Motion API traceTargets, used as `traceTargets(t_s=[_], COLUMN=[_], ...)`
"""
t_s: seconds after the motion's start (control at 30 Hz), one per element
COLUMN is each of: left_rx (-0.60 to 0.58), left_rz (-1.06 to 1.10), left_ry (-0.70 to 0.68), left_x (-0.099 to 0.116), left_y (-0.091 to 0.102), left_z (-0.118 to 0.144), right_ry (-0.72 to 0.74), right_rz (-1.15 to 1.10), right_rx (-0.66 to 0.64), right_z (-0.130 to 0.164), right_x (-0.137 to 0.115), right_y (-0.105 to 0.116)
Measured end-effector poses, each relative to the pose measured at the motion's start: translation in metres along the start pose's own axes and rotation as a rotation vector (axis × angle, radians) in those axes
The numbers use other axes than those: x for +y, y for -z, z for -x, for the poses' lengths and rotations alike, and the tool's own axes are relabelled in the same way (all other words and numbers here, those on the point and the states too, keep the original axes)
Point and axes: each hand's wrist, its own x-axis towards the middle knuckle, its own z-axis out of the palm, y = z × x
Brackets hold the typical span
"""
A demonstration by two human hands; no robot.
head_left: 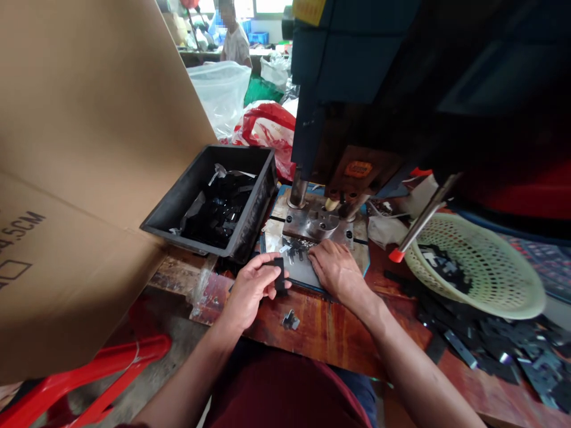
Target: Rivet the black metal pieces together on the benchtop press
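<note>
My left hand point(254, 287) is closed on a flat black plate point(280, 276), pinched between thumb and fingers in front of the press bed. My right hand point(335, 266) rests over the metal bed plate point(302, 272), its fingers curled down at the front of the steel die point(307, 227). Whatever those fingertips hold, if anything, is hidden. Several small dark and shiny metal pieces point(292, 249) lie on the bed just left of my right hand. A small bent metal piece point(291, 320) lies on the wooden bench below my hands.
A black bin point(263, 205) of dark parts stands at left beside a large cardboard box point(80, 119). The blue press point(348, 71) looms overhead. A red-tipped lever point(414, 229) and green basket point(504, 273) are at right, near loose black plates point(499, 339). A person point(236, 44) is behind.
</note>
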Motion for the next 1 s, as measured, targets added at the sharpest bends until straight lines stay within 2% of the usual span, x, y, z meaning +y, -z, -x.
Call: traceTargets(t_s=[0.13,0.27,0.4,0.5,0.63,0.7,0.77,0.87,0.93,1.0], left_rx=[-0.003,0.054,0.113,0.128,0.137,0.122,0.083,-0.006,-0.047,-0.070], left_rz=[-0.005,0.006,-0.034,-0.043,-0.043,-0.045,-0.040,-0.046,-0.041,-0.042], left_ry=[0.006,0.010,-0.008,-0.008,-0.006,-0.008,-0.015,-0.020,-0.009,-0.003], left_x=[0.001,-0.001,0.000,0.002,0.003,0.003,0.003,0.001,-0.001,-0.002], left_y=[0.003,0.001,-0.001,0.001,0.002,0.000,-0.006,-0.014,-0.017,-0.018], left_z=[-0.001,-0.001,-0.002,0.000,0.000,0.000,0.001,0.001,-0.002,-0.004], right_ry=[-0.144,-0.323,-0.415,-0.459,-0.441,-0.394,-0.317,-0.217,-0.181,-0.180], right_rz=[-0.232,-0.394,-0.438,-0.484,-0.549,-0.585,-0.587,-0.447,-0.364,-0.358], right_rx=[0.155,0.334,0.266,0.274,0.369,0.366,0.286,0.120,0.073,0.093], right_z=[-0.002,-0.023,-0.052,-0.057,-0.035,-0.015,0.007,0.032,0.038,0.037], right_x=[0.004,0.008,0.022,0.027,0.017,0.008,-0.001,-0.006,-0.004,-0.003], right_y=[0.017,0.037,0.044,0.045,0.048,0.048,0.046,0.036,0.030,0.027])
